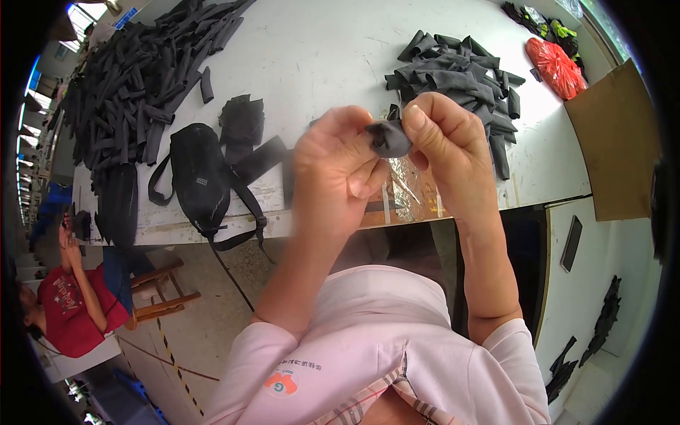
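Far left: co-worker in a red top [74, 312], side-on and small near the dark lens rim; what their hands are on is too small to identify. Next, a large heap of dark fabric strips [145, 85] on the pale table [304, 57]; pieces overlap so heavily that single ones cannot be counted, and the lower layers are hidden. Right of it, a black pouch [200, 177] with straps, one hanging past the table's near edge; its pale print is not legible at this size. Just behind the pouch, a squarish dark fabric bundle [242, 120], its layers hard to separate. Left hand [333, 156]: fingers curled, clamped on the left end of a dark fabric piece [391, 140]; exact contact partly covered by the fingers, forearm blurred. The piece is bunched and rounded, held above the table's near edge between the two hands. Right hand [446, 134]: thumb and forefinger pinched on its right end; other fingers partly concealed. Behind the right hand, a smaller strip pile [460, 78], partly masked by it. Farther right, a red plastic bag [556, 69], contents not discernible, near a cardboard box [613, 142] whose interior is out of sight.
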`<state>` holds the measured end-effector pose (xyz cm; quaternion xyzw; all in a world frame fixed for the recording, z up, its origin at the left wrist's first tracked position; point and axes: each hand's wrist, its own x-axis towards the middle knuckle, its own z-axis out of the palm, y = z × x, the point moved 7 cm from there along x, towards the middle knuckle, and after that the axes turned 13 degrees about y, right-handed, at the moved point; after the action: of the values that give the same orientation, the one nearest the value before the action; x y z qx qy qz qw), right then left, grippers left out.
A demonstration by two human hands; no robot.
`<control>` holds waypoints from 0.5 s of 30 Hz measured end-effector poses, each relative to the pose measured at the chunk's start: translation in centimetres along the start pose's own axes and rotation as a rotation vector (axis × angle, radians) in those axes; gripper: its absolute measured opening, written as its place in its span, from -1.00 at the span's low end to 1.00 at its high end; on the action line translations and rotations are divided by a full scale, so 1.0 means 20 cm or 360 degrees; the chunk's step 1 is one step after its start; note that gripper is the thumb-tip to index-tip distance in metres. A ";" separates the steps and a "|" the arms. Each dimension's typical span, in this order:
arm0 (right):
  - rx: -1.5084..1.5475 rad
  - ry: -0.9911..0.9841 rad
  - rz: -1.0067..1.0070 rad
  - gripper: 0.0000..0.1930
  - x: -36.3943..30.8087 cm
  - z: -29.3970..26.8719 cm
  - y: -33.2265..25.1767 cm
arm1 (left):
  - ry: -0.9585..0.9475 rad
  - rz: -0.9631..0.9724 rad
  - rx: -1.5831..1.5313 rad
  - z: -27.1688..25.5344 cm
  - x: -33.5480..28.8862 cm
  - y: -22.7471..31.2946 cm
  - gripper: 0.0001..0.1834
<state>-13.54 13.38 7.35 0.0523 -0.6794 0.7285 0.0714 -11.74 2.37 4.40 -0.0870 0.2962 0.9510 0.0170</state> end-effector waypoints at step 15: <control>0.0177 -0.0197 0.0738 -0.68 0.06 0.01 0.52 | 0.0208 -0.1061 -0.0999 -0.24 0.19 -0.26 -0.82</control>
<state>-16.64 12.48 -2.66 -0.0566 -0.6352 0.7570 -0.1425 -14.29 3.87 -3.15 -0.2384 -0.0498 0.9298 0.2759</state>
